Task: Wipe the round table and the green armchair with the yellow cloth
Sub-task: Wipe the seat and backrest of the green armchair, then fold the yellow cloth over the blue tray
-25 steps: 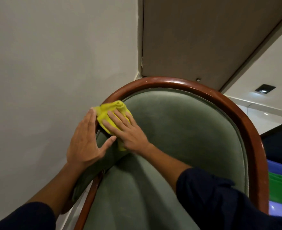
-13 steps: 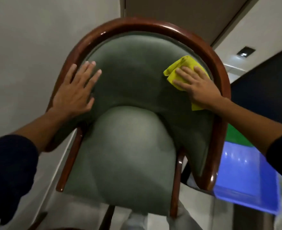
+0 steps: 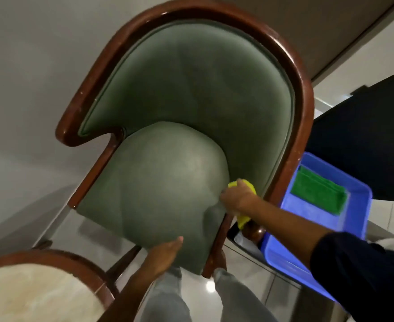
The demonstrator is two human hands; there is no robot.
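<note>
The yellow cloth point(image 3: 243, 185) is gripped in the right hand point(image 3: 236, 197) and pressed into the crease between seat cushion and right inner side of the green armchair point(image 3: 191, 94), right of centre in the frame. The left hand point(image 3: 165, 252), flat and open, is laid against the cushion's front edge at lower centre. The armchair wipe is judged well under way; whether the round table's surface point(image 3: 35, 296), at lower left, has been wiped cannot be told. Half a second earlier the cloth was up on the backrest's right side and the left hand on its left.
</note>
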